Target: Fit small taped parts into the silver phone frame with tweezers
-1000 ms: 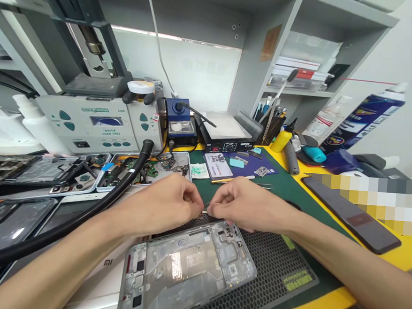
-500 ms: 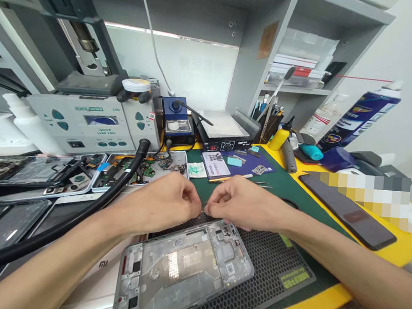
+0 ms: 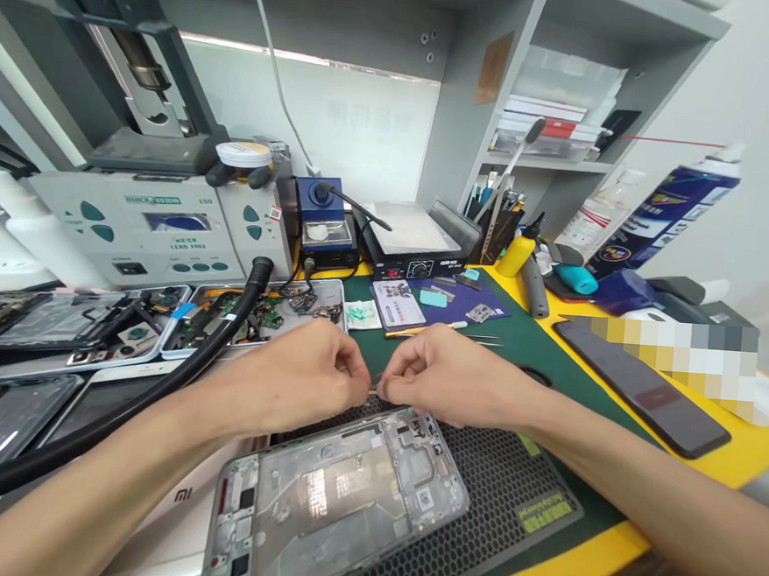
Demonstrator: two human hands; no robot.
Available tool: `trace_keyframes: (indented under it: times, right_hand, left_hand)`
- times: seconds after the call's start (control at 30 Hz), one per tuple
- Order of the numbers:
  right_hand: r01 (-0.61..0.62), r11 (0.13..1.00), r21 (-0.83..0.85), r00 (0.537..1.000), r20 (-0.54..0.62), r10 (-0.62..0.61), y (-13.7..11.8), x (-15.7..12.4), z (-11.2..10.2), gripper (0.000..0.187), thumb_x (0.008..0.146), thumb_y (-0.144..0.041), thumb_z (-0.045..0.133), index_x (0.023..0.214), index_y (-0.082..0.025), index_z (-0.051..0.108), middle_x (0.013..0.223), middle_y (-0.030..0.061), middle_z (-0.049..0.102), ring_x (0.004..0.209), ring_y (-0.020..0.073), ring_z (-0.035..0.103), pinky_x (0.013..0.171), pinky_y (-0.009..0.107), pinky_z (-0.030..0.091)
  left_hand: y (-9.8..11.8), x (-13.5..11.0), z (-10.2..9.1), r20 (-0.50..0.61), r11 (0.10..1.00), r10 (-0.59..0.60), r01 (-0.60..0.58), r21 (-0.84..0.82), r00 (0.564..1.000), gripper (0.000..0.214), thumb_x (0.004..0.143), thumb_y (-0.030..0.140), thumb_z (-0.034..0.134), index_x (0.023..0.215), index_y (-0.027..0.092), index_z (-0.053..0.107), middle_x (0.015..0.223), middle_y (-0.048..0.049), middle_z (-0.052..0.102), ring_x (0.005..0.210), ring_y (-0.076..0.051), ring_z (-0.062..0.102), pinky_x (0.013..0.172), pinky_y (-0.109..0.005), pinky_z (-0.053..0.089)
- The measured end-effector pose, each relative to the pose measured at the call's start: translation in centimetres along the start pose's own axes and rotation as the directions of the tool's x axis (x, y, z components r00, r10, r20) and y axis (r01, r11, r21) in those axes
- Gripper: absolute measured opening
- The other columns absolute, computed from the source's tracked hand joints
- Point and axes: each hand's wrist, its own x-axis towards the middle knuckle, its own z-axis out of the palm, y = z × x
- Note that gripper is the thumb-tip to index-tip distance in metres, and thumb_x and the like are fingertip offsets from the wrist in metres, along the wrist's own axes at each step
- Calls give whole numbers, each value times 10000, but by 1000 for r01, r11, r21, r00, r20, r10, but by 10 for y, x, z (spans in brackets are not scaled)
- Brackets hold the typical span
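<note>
My left hand [image 3: 309, 375] and my right hand [image 3: 448, 376] meet fingertip to fingertip just above the top edge of an opened phone frame [image 3: 337, 495]. Both pinch a tiny part [image 3: 373, 390] between thumb and forefinger; it is too small to name. The silver frame lies face up on a black honeycomb mat [image 3: 494, 497], its inner metal plates and small boards exposed. Both forearms reach in from the bottom corners.
A thick black hose [image 3: 153, 395] crosses the left side toward a grey rework station [image 3: 152, 228]. Trays of phone parts [image 3: 251, 314] and dismantled phones [image 3: 45, 326] lie on the left. A dark phone [image 3: 641, 389] lies at the right on the yellow bench, with a heating plate [image 3: 414, 237] and spray can [image 3: 666, 216] behind.
Both hands stay pinched together on the tiny part. The view has drifted slightly, so everything sits a little lower and further left in the frame.
</note>
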Motion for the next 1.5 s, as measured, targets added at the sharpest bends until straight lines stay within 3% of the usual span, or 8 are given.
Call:
trace_keyframes:
  times: [0.17,0.53,0.93,1.17,1.5]
  right_hand:
    - [28,1000,-11,1000,-7,-28,2,-1,2,106,730,-221,605,687,-168,686,507,-71,439,410,43,323,337,145,254]
    - [67,996,-55,997,-45,-69,1,0,1,117,713,-216,618,700,-154,716,583,-45,558,544,82,413,451,192,301]
    - [60,998,-23,997,-36,-61,1,-2,2,128,711,-225,610,712,-149,713,575,-48,515,544,91,387,464,215,287]
    - [36,999,17,998,-49,-35,6,-4,-2,134,710,-245,580,684,-167,685,536,-61,433,486,82,316,410,208,227]
    - [-16,991,133,1000,-2,16,6,-5,-3,107,709,-198,561,717,-168,663,462,-86,380,381,59,280,329,181,198]
  left_hand:
    - [3,2,-1,85,998,30,-35,56,996,139,686,255,586,671,225,721,609,19,631,574,-158,491,474,-269,329]
    - [6,2,-3,135,998,18,-27,63,991,140,668,249,595,698,211,726,626,3,628,554,-156,492,497,-271,356]
    - [10,2,-6,176,994,31,-49,97,984,155,690,250,579,728,210,724,591,30,562,544,-138,419,466,-263,307]
    - [16,9,-7,175,986,56,-81,142,983,99,656,277,619,653,214,696,579,21,599,539,-151,480,427,-247,323]
    - [12,8,-7,153,991,72,-89,103,986,100,654,287,643,586,213,640,515,47,519,494,-133,415,412,-258,273]
